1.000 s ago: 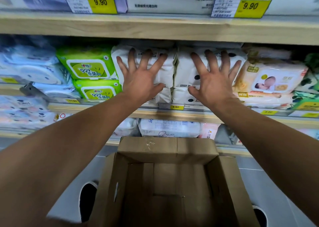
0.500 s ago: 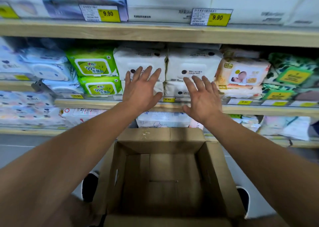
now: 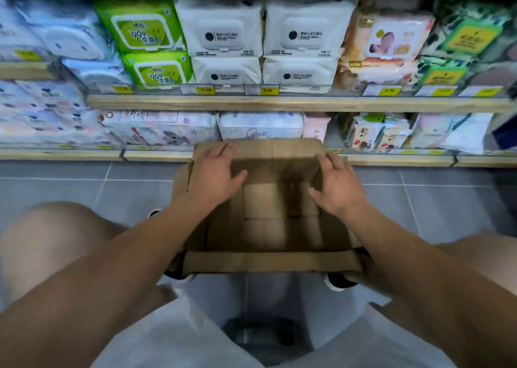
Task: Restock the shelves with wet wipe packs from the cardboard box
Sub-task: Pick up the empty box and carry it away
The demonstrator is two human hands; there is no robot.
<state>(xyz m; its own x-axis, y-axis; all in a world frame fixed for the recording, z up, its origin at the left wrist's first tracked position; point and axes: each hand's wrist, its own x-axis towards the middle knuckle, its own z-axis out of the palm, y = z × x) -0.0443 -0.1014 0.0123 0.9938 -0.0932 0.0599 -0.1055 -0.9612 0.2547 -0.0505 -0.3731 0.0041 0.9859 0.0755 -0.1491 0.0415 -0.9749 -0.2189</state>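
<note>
The cardboard box stood open on the grey tiled floor at the centre of the frame, between the person's bare knees, and no packs could be seen inside it. The left hand lay over the box's upper left corner, fingers straight and slightly spread, reaching onto the far flap; the thumb pointed inward over the opening. The right hand sat at the upper right corner, fingers extended and a little apart, over the right wall; whether it actually pressed on the cardboard could not be determined. Neither hand held anything. The white wet wipe packs were on the wooden shelf in the upper centre of the frame, arranged as two stacks of two side by side, touching. Green packs stood just to their left, and packs with a baby picture just to their right. Yellow price tags ran along the shelf edge. A lower shelf carried further assorted packs.
</note>
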